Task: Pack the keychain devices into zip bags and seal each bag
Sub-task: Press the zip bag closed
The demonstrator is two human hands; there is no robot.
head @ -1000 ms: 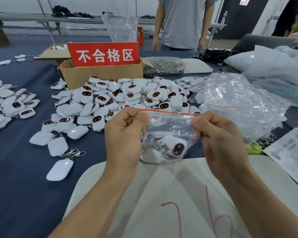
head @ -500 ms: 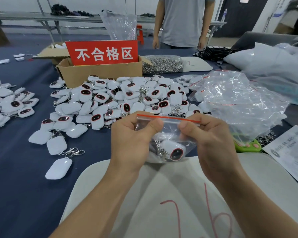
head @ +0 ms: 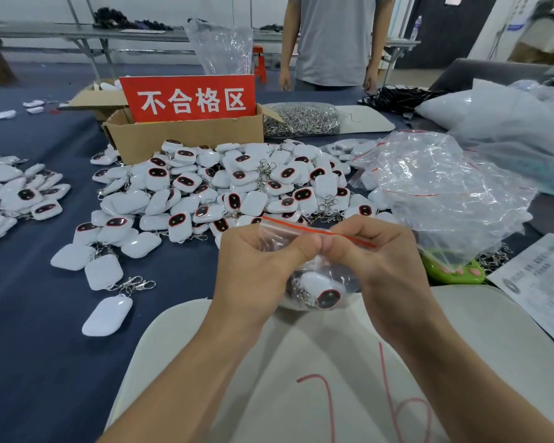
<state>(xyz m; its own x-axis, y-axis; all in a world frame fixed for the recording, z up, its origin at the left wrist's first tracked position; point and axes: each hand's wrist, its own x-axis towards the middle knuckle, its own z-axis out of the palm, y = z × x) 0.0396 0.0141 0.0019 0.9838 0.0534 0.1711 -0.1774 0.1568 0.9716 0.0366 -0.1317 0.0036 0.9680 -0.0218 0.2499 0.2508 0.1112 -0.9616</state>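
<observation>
Zip bag [head: 346, 284], pinched along its red strip
Left hand [head: 256, 266] and right hand [head: 386, 260] pinch the seal; film looks floppy and slick, so hold the strip.

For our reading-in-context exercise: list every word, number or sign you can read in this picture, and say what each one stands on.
"不合格区": white characters on the red sign on the cardboard box.
"76", likely: red handwriting on the white sheet, partly cut off below.
The printed paper at the right: too blurred to read.
</observation>
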